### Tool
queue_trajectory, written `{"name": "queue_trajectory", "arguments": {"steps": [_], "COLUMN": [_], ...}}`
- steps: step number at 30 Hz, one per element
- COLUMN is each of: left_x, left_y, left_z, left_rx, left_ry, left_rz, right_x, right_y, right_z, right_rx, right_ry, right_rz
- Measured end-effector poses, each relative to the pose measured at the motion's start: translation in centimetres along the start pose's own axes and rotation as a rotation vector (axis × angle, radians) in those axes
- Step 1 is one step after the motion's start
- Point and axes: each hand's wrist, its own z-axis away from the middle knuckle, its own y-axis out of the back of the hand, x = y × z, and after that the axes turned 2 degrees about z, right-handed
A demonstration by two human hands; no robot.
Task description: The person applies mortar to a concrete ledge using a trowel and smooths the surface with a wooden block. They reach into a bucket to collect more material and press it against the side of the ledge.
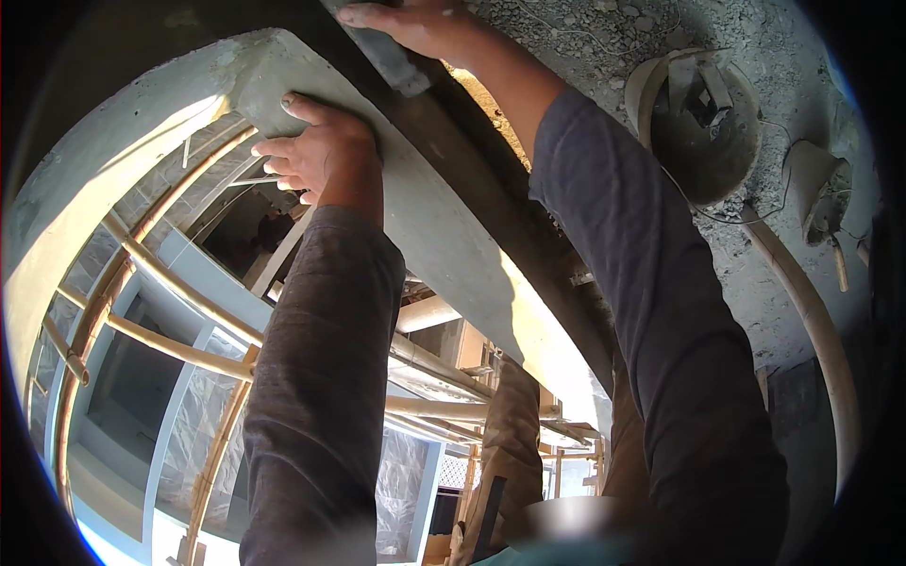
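My left hand (pixel 323 151) rests with fingers apart on the edge of a pale grey concrete beam (pixel 434 217), over the drop to the scaffolding. At the top, my right hand (pixel 411 28) holds a grey, mortar-smeared flat piece (pixel 382 58) against the dark channel (pixel 444 141) beside the beam; its exact kind is unclear. Sunlight falls on a patch of the beam's lower end.
Bamboo scaffold poles (pixel 179 349) and plastic-covered windows (pixel 193 424) lie below on the left. My trousered legs (pixel 510 415) show underneath. On the rubble-strewn right floor are a bucket (pixel 694 170) with a tool inside, a smaller container (pixel 816 193) and a curved pole (pixel 802 292).
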Motion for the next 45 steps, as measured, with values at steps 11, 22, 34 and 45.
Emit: {"name": "queue_trajectory", "arguments": {"steps": [11,22,34,45], "left_x": [-0.3,0.2,0.0,-0.1], "left_y": [1.0,-1.0,1.2,-0.2], "left_z": [-0.6,0.5,-0.1,0.0], "left_rx": [-0.012,-0.004,-0.028,0.05], "left_ry": [-0.006,-0.021,-0.019,-0.033], "left_rz": [-0.045,0.014,-0.043,0.075], "right_x": [4.0,-2.0,5.6,-5.3], "right_y": [0.4,-0.5,2.1,-1.0], "right_z": [17.8,-4.7,24.6,-2.2], "right_rx": [-0.316,-0.112,-0.269,-0.043], "right_ry": [-0.525,-0.128,-0.343,0.185], "right_rz": [0.194,0.228,-0.19,0.051]}}
